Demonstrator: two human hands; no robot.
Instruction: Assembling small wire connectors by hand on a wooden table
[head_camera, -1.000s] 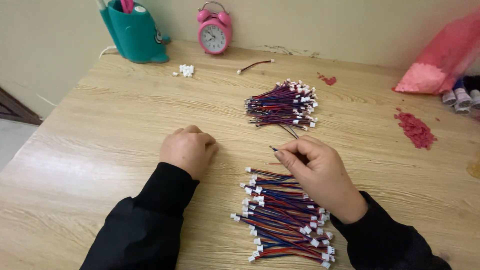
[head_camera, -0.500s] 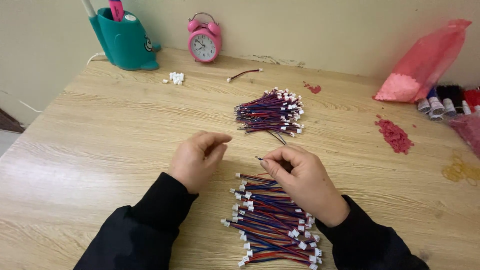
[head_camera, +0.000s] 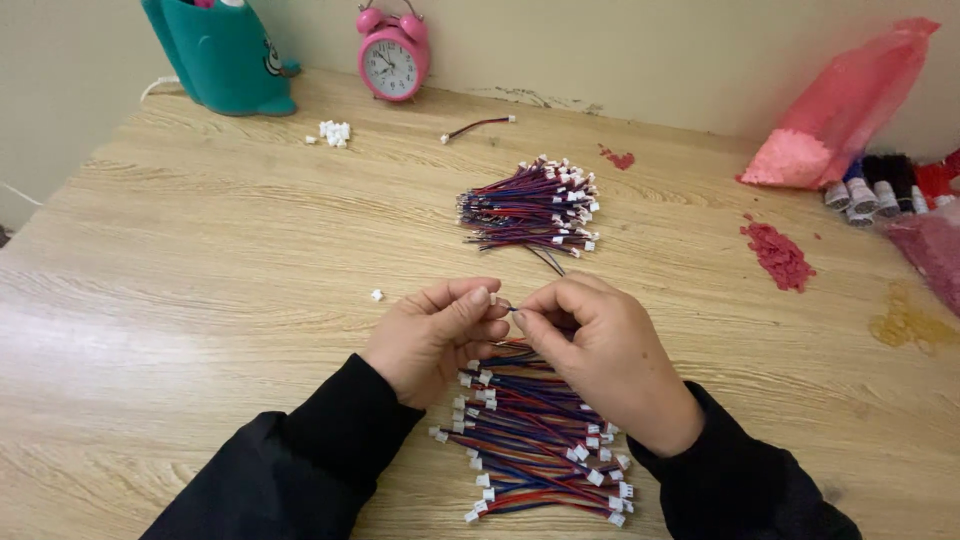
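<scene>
Spreading under your pinch is the wooden table (head_camera: 200, 270), and just below your wrists lies a pile of red and blue wires (head_camera: 535, 440). A second wire bundle (head_camera: 530, 205) sits beyond. Your left hand (head_camera: 430, 335) and right hand (head_camera: 590, 350) meet fingertip to fingertip, pinched narrow on one thin wire (head_camera: 506, 307).

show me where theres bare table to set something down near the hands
The widest bare patch is the left table, between the teal holder, the small white connector and the left hand. A narrower strip lies right of the right hand, below the red crumbs. It is crowded between the far wire bundle and the near wire pile.
</scene>
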